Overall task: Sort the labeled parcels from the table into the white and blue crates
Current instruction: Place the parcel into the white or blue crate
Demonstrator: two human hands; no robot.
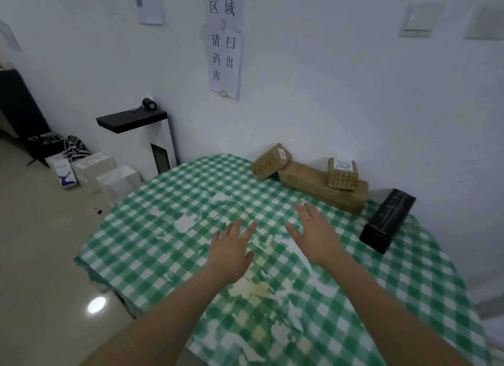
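Here both hands hover over the checked table (163, 245), left hand (231, 249) and right hand (313, 233) with fingers spread, holding nothing; brown parcels (308, 178) lie far right.

Paper notices (224, 57) with printed characters are taped to the white wall (327, 92). A black shelf (132, 118) is mounted at lower left, and a small black cylinder (148, 103) is set on it. A wall switch (418, 20) is fixed at upper right. A striped bag (76, 147) is placed on the floor (41, 242).
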